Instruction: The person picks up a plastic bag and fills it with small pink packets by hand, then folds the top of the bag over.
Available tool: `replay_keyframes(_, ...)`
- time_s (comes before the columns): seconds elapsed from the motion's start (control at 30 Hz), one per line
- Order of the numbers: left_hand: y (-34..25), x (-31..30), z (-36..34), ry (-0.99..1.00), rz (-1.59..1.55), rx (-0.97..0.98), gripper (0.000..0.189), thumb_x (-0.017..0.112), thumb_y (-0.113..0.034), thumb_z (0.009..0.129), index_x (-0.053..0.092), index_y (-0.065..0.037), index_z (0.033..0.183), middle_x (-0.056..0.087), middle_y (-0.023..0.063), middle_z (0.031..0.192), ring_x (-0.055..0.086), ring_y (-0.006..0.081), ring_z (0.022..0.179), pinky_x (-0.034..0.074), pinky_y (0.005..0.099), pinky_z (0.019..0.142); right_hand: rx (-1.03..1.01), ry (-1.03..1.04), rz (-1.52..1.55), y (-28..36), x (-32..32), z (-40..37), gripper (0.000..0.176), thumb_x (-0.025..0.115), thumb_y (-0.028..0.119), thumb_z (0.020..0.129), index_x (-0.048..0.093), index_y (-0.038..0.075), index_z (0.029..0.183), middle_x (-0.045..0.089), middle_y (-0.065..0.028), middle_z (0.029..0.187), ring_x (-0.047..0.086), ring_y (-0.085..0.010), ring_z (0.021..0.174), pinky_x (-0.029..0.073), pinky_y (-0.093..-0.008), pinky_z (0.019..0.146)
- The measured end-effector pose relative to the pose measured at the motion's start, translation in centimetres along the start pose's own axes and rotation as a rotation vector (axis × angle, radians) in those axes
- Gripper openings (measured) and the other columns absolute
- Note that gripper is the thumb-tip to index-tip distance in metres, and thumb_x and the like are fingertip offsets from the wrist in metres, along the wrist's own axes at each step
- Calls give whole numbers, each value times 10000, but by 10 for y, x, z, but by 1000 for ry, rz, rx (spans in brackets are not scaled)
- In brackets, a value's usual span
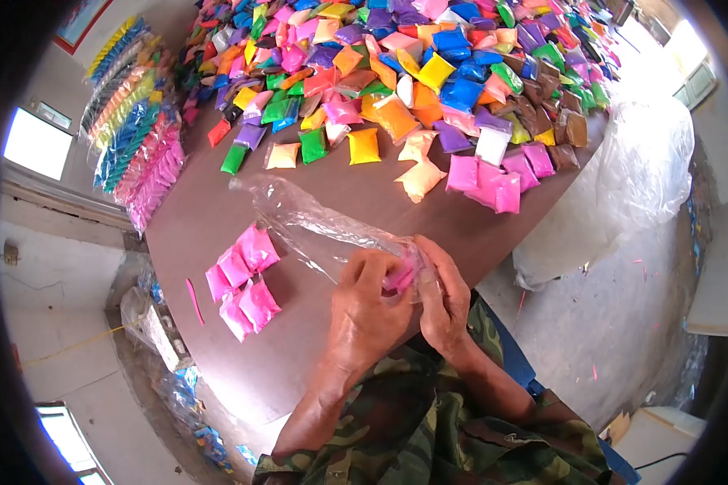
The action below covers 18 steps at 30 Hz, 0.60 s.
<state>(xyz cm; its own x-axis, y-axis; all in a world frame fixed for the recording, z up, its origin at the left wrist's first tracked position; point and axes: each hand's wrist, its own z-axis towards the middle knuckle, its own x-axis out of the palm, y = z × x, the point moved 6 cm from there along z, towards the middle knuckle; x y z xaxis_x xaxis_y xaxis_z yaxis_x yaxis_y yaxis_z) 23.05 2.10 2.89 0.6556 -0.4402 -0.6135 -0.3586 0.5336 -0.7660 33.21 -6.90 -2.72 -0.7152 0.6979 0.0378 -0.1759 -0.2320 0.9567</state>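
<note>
The left hand (368, 305) is bending knuckles-up and the right hand (446, 301) is cupping opposite, both closing together on a clear bag's (303, 217) near end around a pink packet (399, 277). Leftward, more pink packets (257, 249) are lying on the table (218, 198).

Heaped colourful packets (435, 73) and littered grey floor (603, 339) suggest a workshop.

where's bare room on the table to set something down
Bare brown tabletop shows between the small pink plastic packets on the left and the left hand, and again between the right hand and the magenta plastic packets beyond it. Crowded: the far part, under the heap of multicoloured plastic packets; the long clear plastic bag crosses the middle.
</note>
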Motion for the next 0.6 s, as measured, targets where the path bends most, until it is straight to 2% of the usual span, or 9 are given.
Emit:
replay_keyframes(0.1, -4, 0, 0, 65, -154, -26, 331, 820, -24, 836, 673, 2, 1131, 678, 170, 1138, 750, 328, 980, 665, 392, 838, 71, 33, 83, -3, -2, -2, 418, 514, 148, 1127, 573, -77, 1474, 659, -172, 1429, 631, -218, 1284, 489, -350, 1121)
replay_keyframes(0.2, -1, -5, -2, 126, -277, -26, 378, 808, 3, 839, 676, 23, 1193, 658, 190, 1203, 748, 336, 1011, 670, 386, 882, 79, 20, 146, -4, 0, -4, 421, 511, 173, 1132, 581, -77, 1464, 657, -169, 1434, 634, -219, 1273, 492, -352, 1115)
replay_keyframes(0.3, 1, -10, -6, 158, -294, -23, 423, 796, 19, 849, 674, 38, 1254, 648, 202, 1258, 751, 338, 1043, 673, 388, 897, 38, 18, 143, -3, 2, -2, 385, 518, 71, 1098, 587, -72, 1448, 672, -189, 1393, 661, -224, 1224, 518, -345, 1065)
replay_keyframes(0.6, 9, -8, -19, 125, -322, -133, 473, 770, 34, 866, 665, 39, 1327, 633, 218, 1376, 760, 313, 1121, 658, 386, 955, -41, 84, -10, 7, 5, 5, 321, 547, 58, 1097, 636, -50, 1386, 681, -189, 1347, 662, -269, 1225, 500, -365, 1077)
